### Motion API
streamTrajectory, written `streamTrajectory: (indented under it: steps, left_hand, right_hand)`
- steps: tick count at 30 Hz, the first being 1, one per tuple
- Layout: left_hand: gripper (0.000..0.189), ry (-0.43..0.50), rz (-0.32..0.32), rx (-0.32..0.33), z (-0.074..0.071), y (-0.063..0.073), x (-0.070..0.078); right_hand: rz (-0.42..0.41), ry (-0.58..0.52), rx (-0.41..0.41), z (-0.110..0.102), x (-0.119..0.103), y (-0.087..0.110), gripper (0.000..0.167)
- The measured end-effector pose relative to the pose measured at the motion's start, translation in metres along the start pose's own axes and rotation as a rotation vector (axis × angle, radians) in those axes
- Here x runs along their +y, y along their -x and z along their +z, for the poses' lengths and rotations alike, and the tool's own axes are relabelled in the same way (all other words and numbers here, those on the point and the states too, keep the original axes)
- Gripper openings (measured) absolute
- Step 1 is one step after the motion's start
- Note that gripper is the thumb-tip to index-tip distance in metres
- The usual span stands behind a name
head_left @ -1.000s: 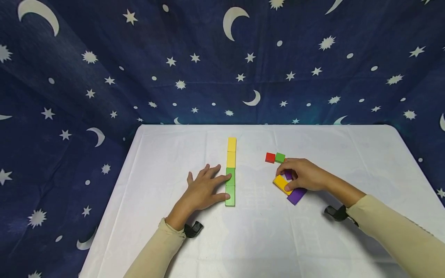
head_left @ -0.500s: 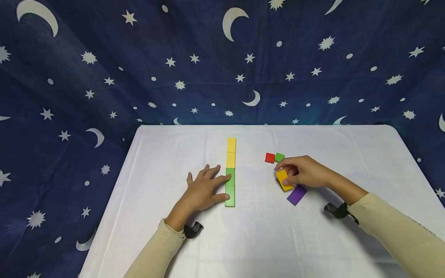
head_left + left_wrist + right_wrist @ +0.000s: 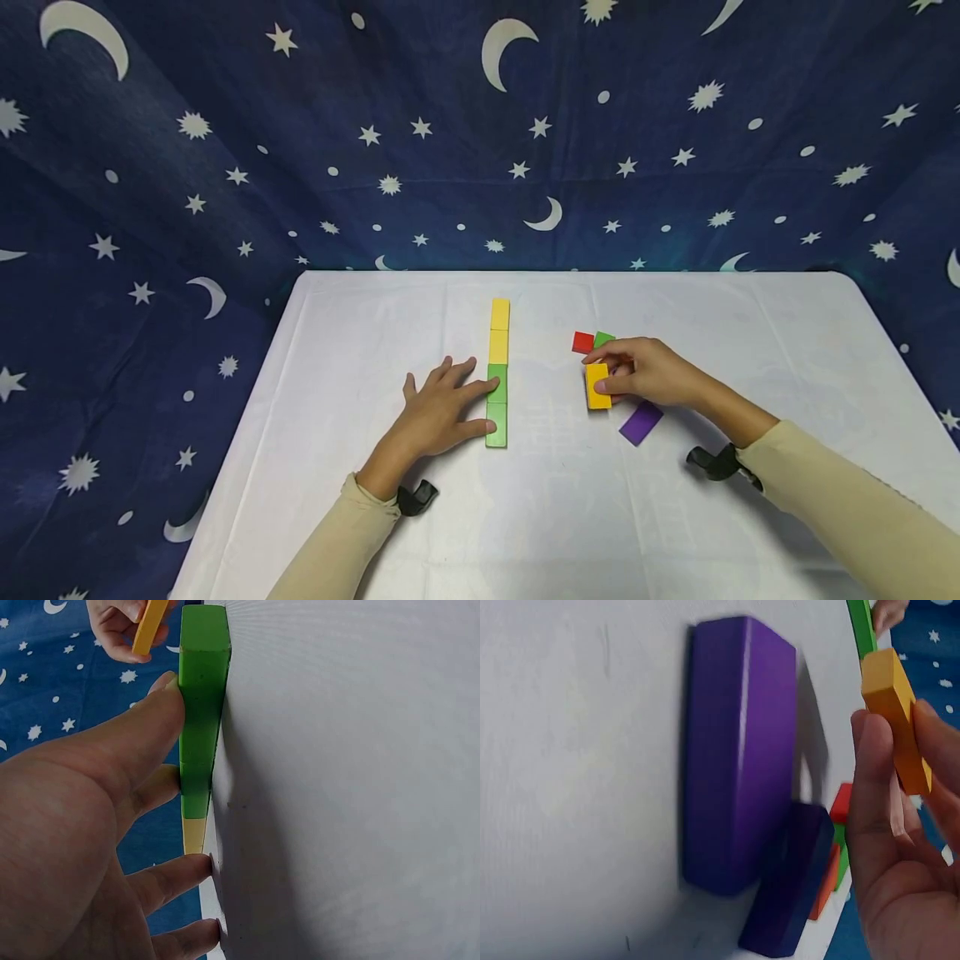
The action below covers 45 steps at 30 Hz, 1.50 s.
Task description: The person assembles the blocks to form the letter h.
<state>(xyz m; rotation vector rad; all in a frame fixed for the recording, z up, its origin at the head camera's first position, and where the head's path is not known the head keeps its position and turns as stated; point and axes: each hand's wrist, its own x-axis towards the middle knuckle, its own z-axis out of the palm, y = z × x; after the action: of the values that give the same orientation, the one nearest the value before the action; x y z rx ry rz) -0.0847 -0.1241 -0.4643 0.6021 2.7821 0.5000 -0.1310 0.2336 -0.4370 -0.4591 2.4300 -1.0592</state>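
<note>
Two green blocks [image 3: 497,417] and two pale yellow blocks [image 3: 499,346] form a straight row, end to end, on the white table. My left hand [image 3: 435,412] lies spread beside this row, thumb and index fingertips touching the green blocks' side. In the left wrist view the thumb [image 3: 154,712] presses the nearer green block. My right hand [image 3: 656,372] pinches an orange-yellow block [image 3: 597,402] between thumb and fingers. The right wrist view shows that block [image 3: 881,679] held above the table. Just below the right hand lies a purple block [image 3: 641,423].
Beyond the right hand, a red cube [image 3: 582,342] and a small green block [image 3: 603,339] sit side by side. A second purple block [image 3: 789,881] and an orange block [image 3: 826,881] show in the right wrist view. A dark-blue starry cloth [image 3: 450,150] hangs behind the table.
My right hand has lifted the orange-yellow block off the purple blocks, turned it more upright in view and brought it left. My left hand and the row stay put.
</note>
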Motion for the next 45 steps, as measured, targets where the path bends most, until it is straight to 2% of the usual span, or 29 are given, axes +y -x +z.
streamTrajectory:
  steps: [7,15,18,24,32,35,41,45]
  left_hand:
    - [0.065,0.001,-0.002,-0.008,0.0,0.0,0.0]
    - [0.065,-0.004,-0.006,-0.008,-0.001,0.0,0.001]
    - [0.065,-0.001,-0.007,-0.009,-0.001,0.001,0.001]
    - [0.066,-0.003,-0.007,-0.008,-0.002,0.001,0.0]
    - [0.065,-0.004,-0.003,-0.012,-0.001,0.0,0.0]
    - [0.065,-0.004,-0.003,-0.015,0.0,0.0,0.0]
    - [0.065,-0.008,-0.006,-0.016,0.0,0.0,0.0]
    - [0.065,-0.01,-0.007,-0.017,0.0,-0.001,0.0]
  right_hand:
    - [0.01,-0.018,0.015,0.011,-0.003,0.0,0.035]
    - [0.084,-0.007,0.008,0.025,-0.012,0.004,0.031]
    - [0.113,-0.044,-0.004,0.031,-0.014,0.004,0.032]
    - [0.122,-0.212,-0.003,0.039,-0.016,0.004,0.033]
    - [0.125,-0.216,0.014,0.045,-0.019,0.004,0.026]
    - [0.114,-0.155,0.011,0.046,-0.02,0.003,0.022]
    - [0.049,0.095,0.042,0.048,-0.023,0.003,0.016]
    - [0.034,0.139,0.049,0.048,-0.022,0.003,0.015]
